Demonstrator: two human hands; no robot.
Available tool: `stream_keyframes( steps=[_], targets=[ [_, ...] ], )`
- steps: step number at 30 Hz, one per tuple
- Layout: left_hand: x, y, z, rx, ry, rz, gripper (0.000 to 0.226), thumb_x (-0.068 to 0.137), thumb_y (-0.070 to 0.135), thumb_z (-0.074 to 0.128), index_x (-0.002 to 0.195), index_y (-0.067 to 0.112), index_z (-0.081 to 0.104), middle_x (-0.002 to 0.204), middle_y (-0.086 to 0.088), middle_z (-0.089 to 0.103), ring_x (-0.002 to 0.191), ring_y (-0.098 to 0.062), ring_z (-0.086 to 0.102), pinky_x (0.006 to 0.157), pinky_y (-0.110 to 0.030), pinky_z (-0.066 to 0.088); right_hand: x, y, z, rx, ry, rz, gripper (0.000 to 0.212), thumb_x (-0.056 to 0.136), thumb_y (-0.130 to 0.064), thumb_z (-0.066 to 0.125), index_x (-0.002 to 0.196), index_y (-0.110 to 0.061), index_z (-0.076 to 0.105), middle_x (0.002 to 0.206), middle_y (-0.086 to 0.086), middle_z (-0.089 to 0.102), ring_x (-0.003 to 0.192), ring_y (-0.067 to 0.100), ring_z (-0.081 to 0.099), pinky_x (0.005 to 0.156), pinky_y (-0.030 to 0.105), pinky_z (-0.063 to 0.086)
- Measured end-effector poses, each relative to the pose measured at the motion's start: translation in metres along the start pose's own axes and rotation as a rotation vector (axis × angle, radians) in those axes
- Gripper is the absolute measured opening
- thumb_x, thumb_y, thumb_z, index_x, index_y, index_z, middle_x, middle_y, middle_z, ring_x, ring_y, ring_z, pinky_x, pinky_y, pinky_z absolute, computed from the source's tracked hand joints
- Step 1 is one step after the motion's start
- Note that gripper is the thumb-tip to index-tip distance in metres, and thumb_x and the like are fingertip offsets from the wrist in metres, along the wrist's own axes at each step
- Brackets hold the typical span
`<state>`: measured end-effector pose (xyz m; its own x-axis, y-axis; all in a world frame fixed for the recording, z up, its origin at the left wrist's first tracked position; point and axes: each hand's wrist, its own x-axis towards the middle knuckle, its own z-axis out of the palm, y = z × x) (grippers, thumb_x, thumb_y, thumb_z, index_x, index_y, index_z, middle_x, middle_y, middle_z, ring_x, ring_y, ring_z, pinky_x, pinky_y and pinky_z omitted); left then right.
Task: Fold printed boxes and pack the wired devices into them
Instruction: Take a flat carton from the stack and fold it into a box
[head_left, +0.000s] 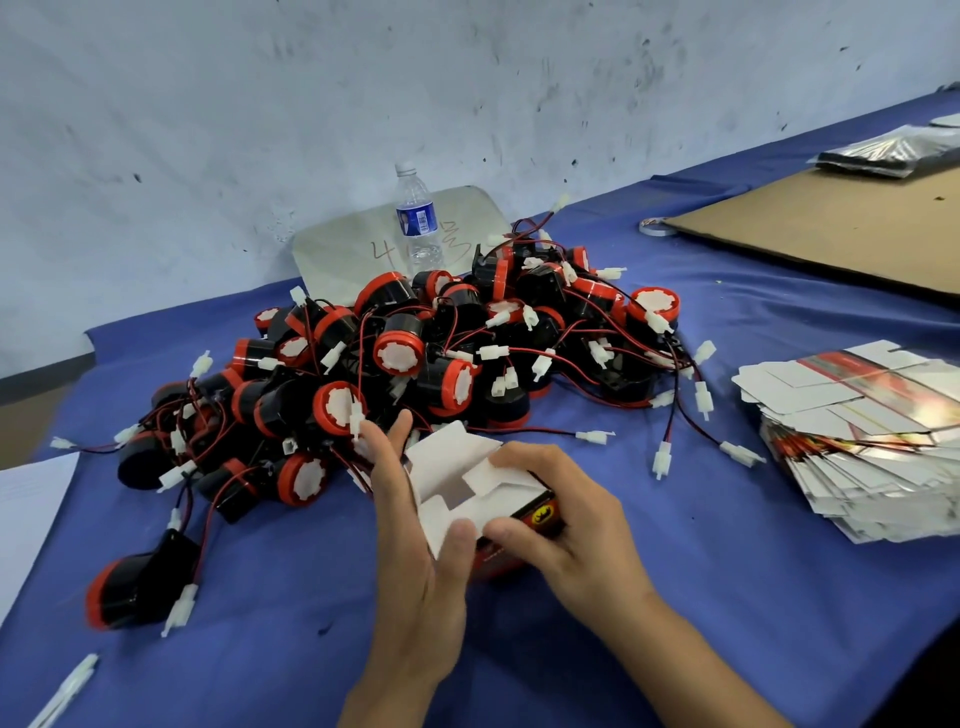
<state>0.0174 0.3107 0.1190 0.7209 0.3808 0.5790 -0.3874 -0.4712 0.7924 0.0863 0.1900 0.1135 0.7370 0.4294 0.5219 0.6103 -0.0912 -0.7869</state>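
Both hands grip a half-folded red-printed cardboard box (483, 499) near centre on the blue cloth: left hand (415, 540) cupping its left side, right hand (566, 514) curled over its flaps, before the heap of black-and-red wired devices (415, 353).

Water bottle (417, 218) stands near the wall (260, 104); cardboard sheet (831, 228) lies on blue tablecloth (727, 597).
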Motion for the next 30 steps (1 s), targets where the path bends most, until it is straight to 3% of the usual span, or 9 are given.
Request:
stream_keyframes(
  steps=[2,4,8,13,17,22,26,30],
  targets=[
    [-0.001,-0.004,0.003,0.135,-0.035,0.068,0.083,0.088,0.069,0.043,0.151,0.045,-0.005,0.161,0.016,0.01,0.148,-0.012,0.015,0.115,-0.035,0.028,0.0,0.001,-0.001,0.062,0.056,0.064,0.034,0.075,-0.058,0.057,0.107,-0.051,0.05,0.108,-0.028,0.06,0.091,-0.002,0.059,0.075,0.018,0.048],
    [-0.003,-0.009,0.006,0.226,-0.048,0.104,0.075,0.091,0.063,0.043,0.152,0.039,0.005,0.161,0.012,0.011,0.148,-0.011,0.012,0.116,-0.031,0.022,0.001,0.001,0.0,0.19,0.097,0.122,0.032,0.075,-0.053,0.056,0.106,-0.045,0.054,0.104,-0.023,0.063,0.09,0.002,0.061,0.076,0.018,0.047],
    [-0.002,-0.01,0.006,0.262,-0.012,0.098,0.062,0.089,0.065,0.046,0.146,0.046,0.028,0.158,0.01,0.024,0.145,-0.005,0.022,0.11,-0.015,0.027,0.003,0.0,0.0,0.34,0.129,0.142,0.029,0.079,-0.052,0.055,0.101,-0.033,0.058,0.098,-0.019,0.064,0.087,0.005,0.063,0.074,0.017,0.048],
    [-0.002,-0.005,0.004,0.171,0.035,0.079,0.052,0.089,0.064,0.048,0.135,0.04,0.047,0.149,0.015,0.04,0.139,-0.006,0.036,0.106,-0.016,0.034,0.003,-0.004,0.001,0.477,0.116,0.212,0.029,0.079,-0.052,0.056,0.095,-0.028,0.058,0.09,-0.007,0.067,0.077,0.009,0.064,0.067,0.021,0.05],
    [-0.003,-0.002,0.004,0.2,0.034,0.119,0.049,0.092,0.058,0.049,0.135,0.035,0.048,0.148,0.016,0.042,0.138,-0.007,0.038,0.107,-0.02,0.034,0.004,-0.007,0.001,0.556,0.059,0.278,0.031,0.077,-0.052,0.057,0.094,-0.027,0.063,0.091,0.0,0.071,0.079,0.012,0.067,0.067,0.021,0.052],
    [-0.004,0.002,0.005,0.164,0.014,0.07,0.04,0.092,0.061,0.045,0.128,0.045,0.051,0.135,0.024,0.052,0.128,-0.003,0.049,0.098,-0.018,0.043,0.004,-0.007,-0.004,0.609,0.078,0.35,0.035,0.081,-0.048,0.051,0.09,-0.021,0.07,0.089,0.003,0.074,0.078,0.012,0.069,0.066,0.019,0.052],
    [-0.004,0.004,0.006,0.167,-0.045,0.105,0.033,0.096,0.058,0.039,0.112,0.036,0.057,0.116,0.021,0.058,0.11,-0.007,0.059,0.085,-0.022,0.05,0.006,-0.004,-0.006,0.724,0.09,0.402,0.032,0.074,-0.039,0.055,0.082,-0.013,0.073,0.094,0.013,0.071,0.087,0.028,0.067,0.077,0.04,0.054],
    [-0.003,0.004,0.004,0.175,-0.101,0.121,0.033,0.099,0.055,0.033,0.105,0.032,0.056,0.106,0.018,0.059,0.095,-0.007,0.062,0.075,-0.017,0.049,0.008,-0.002,-0.009,0.927,0.031,0.445,0.029,0.072,-0.027,0.058,0.072,-0.002,0.072,0.105,0.007,0.066,0.089,0.026,0.065,0.076,0.035,0.054]
  ],
)
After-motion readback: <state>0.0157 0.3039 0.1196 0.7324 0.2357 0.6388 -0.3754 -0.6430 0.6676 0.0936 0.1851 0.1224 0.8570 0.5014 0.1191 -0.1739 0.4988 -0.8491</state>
